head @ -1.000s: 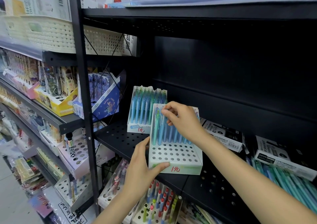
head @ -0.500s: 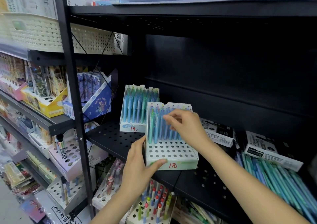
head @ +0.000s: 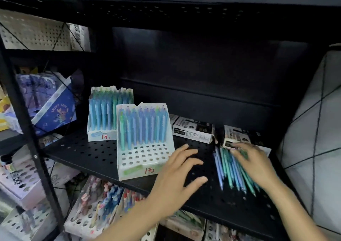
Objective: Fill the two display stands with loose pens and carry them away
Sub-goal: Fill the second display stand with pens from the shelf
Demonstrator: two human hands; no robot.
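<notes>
On the black perforated shelf (head: 88, 154), the loose pens (head: 230, 168) lie in a fanned bundle directly under and just left of the right hand (head: 252, 163), whose spread fingers rest on top of them without plainly curling round any. Their long axes run roughly from the back of the shelf toward the front edge, tips pointing at the person. The left hand (head: 177, 181) hovers open, fingers straight and apart, between the pens and the front display stand (head: 145, 159), holding nothing. So the right hand is the nearer to the pens, and the stand lies to its left, past the other hand. That stand holds pens only in its rear rows, with its front rows of holes bare; the rear display stand (head: 103, 119) behind it looks full. The pens are slim, in blues and greens, slightly blurred.
</notes>
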